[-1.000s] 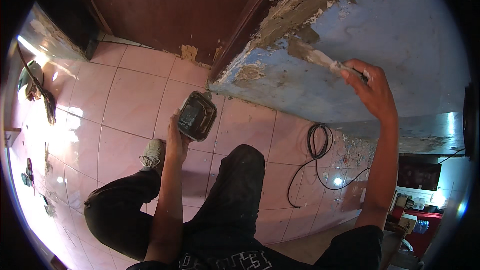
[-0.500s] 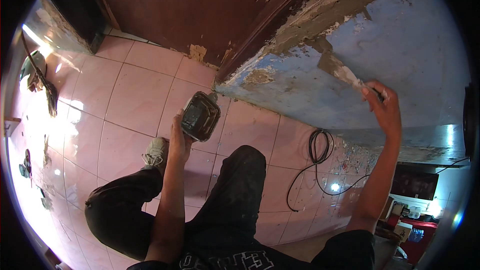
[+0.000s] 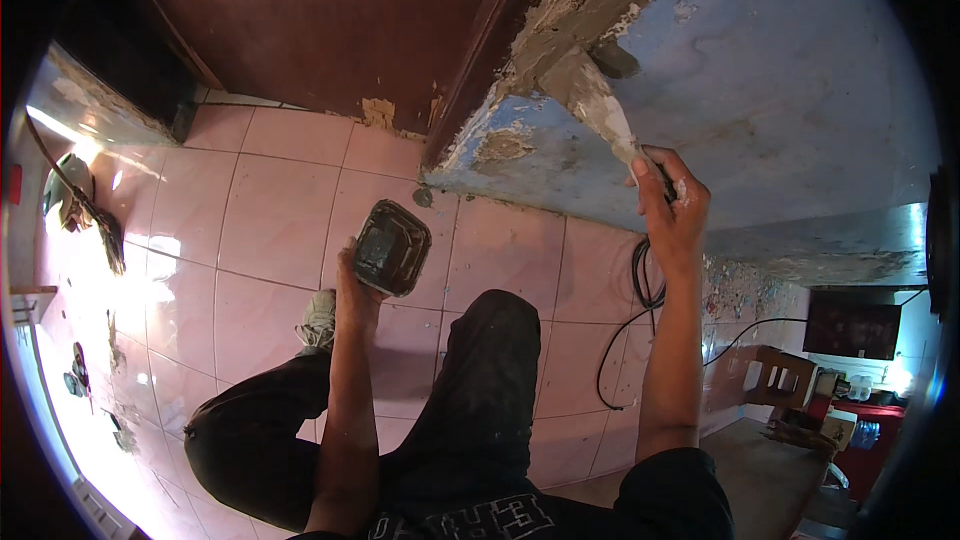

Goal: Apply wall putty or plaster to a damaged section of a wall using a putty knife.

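Holding a putty knife to the wall, with a tray in the other hand

Stretched forward and up, the right arm brings the right hand (image 3: 675,195) before the blue wall (image 3: 780,110). Its grip is clamped on the handle of the putty knife (image 3: 597,105), which is partly hidden by the fingers. The knife slants up and to the left, and its wide end lies on the grey mortar strip (image 3: 600,0), beside the frame of the brown wooden door (image 3: 300,30).

Lower, the left forearm points almost straight forward. The left hand (image 3: 360,290) has its grip closed on the lower left side of a black plastic tray (image 3: 393,248), which is smeared inside and held above the pink tiled floor (image 3: 265,210). Most of these fingers are hidden by the tray.

Between the two arms rises a bent knee (image 3: 495,335), near the tray. A pale shoe (image 3: 318,320) is just beside the left forearm. Behind the right forearm passes a coiled black cable (image 3: 640,275), so part of it cannot be seen. Farther right is a wooden backrest (image 3: 780,377).
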Action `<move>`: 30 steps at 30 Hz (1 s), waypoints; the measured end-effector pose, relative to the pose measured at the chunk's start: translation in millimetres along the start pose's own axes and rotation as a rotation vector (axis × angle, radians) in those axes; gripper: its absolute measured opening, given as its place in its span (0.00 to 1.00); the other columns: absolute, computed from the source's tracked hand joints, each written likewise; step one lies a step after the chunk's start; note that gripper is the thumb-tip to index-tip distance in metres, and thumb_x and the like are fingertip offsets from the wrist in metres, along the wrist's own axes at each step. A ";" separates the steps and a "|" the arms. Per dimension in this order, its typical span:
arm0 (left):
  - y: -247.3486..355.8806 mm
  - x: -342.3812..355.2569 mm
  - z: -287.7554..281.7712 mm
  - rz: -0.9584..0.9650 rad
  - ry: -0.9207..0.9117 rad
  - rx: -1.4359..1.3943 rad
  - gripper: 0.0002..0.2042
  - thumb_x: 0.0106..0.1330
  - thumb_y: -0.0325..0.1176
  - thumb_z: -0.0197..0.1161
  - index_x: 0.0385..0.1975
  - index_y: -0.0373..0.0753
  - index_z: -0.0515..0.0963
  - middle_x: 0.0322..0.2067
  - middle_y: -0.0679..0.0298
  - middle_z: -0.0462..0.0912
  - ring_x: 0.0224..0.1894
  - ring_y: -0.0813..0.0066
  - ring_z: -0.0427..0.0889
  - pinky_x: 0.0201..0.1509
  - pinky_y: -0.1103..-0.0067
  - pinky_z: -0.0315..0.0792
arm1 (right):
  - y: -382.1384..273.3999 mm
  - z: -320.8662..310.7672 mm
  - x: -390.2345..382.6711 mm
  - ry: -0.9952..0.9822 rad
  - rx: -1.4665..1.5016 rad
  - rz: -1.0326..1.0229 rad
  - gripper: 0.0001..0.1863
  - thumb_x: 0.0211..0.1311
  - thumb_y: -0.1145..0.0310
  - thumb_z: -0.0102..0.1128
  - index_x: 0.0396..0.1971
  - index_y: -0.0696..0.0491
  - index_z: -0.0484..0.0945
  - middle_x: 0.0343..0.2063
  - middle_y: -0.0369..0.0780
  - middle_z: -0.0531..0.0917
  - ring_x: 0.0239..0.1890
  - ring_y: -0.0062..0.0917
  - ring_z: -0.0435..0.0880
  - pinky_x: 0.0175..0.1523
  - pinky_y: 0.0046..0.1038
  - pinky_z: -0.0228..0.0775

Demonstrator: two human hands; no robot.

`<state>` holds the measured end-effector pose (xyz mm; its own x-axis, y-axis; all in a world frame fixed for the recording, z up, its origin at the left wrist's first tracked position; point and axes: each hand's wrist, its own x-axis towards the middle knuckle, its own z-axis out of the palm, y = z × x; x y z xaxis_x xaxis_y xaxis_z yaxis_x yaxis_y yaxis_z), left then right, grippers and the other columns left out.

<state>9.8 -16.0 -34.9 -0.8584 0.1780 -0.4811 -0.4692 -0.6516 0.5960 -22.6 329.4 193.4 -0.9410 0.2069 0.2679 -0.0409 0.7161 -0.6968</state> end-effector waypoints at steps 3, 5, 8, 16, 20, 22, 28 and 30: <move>1.7 -5.6 6.4 0.024 0.030 0.018 0.33 0.79 0.61 0.45 0.69 0.37 0.65 0.59 0.54 0.79 0.55 0.62 0.87 0.52 0.64 0.86 | 9.0 -6.7 -7.9 0.048 0.002 0.031 0.11 0.71 0.63 0.65 0.41 0.56 0.85 0.23 0.32 0.82 0.25 0.12 0.72 0.31 0.21 0.63; -4.7 -4.8 5.6 0.101 0.104 -0.002 0.33 0.79 0.61 0.45 0.68 0.37 0.66 0.57 0.55 0.81 0.54 0.63 0.87 0.50 0.66 0.86 | 7.1 -11.8 -15.6 0.080 0.008 0.064 0.12 0.72 0.63 0.65 0.41 0.56 0.86 0.23 0.33 0.82 0.25 0.12 0.73 0.31 0.21 0.64; -5.4 -1.9 2.6 0.064 0.045 0.032 0.33 0.79 0.62 0.45 0.68 0.38 0.66 0.57 0.56 0.80 0.53 0.64 0.87 0.48 0.67 0.86 | -3.7 -17.0 -23.0 0.047 0.025 0.168 0.12 0.72 0.62 0.65 0.42 0.57 0.86 0.23 0.33 0.82 0.26 0.14 0.74 0.33 0.22 0.66; -13.3 -1.6 2.3 0.039 0.025 0.023 0.33 0.79 0.62 0.45 0.67 0.38 0.66 0.57 0.55 0.80 0.53 0.63 0.87 0.48 0.66 0.86 | -9.4 6.6 -3.7 0.001 -0.069 0.010 0.12 0.72 0.62 0.64 0.41 0.56 0.85 0.22 0.35 0.81 0.26 0.17 0.76 0.34 0.23 0.68; -5.2 -4.6 4.9 0.042 0.054 0.036 0.32 0.79 0.61 0.45 0.66 0.37 0.67 0.57 0.54 0.80 0.54 0.62 0.87 0.49 0.64 0.85 | 5.0 -11.9 -11.4 0.055 -0.070 0.028 0.13 0.72 0.61 0.64 0.41 0.57 0.85 0.23 0.35 0.82 0.26 0.17 0.76 0.33 0.24 0.68; -2.8 -5.3 4.3 0.029 0.052 0.034 0.32 0.79 0.61 0.45 0.66 0.37 0.67 0.57 0.54 0.80 0.54 0.62 0.87 0.49 0.63 0.85 | 9.2 -18.1 -16.3 0.084 -0.040 0.043 0.14 0.72 0.60 0.64 0.41 0.56 0.86 0.23 0.35 0.84 0.25 0.15 0.75 0.32 0.24 0.67; -7.2 -5.5 4.5 0.019 0.029 0.037 0.32 0.79 0.60 0.46 0.66 0.37 0.68 0.55 0.55 0.82 0.52 0.63 0.88 0.49 0.65 0.85 | -11.1 -15.6 -13.8 0.041 0.015 0.052 0.14 0.72 0.60 0.65 0.40 0.56 0.86 0.23 0.34 0.84 0.23 0.13 0.74 0.30 0.22 0.65; -10.3 -4.9 7.0 0.017 0.024 0.035 0.31 0.79 0.60 0.46 0.65 0.37 0.68 0.54 0.56 0.82 0.51 0.64 0.88 0.49 0.65 0.85 | -13.1 -18.3 -7.3 0.027 -0.009 0.042 0.14 0.72 0.60 0.65 0.40 0.57 0.86 0.23 0.34 0.84 0.23 0.13 0.74 0.30 0.22 0.64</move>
<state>17.4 -4.9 -34.2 -0.8612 0.1494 -0.4858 -0.4621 -0.6284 0.6258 -9.1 330.7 212.7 -0.9324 0.2548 0.2562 0.0017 0.7121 -0.7020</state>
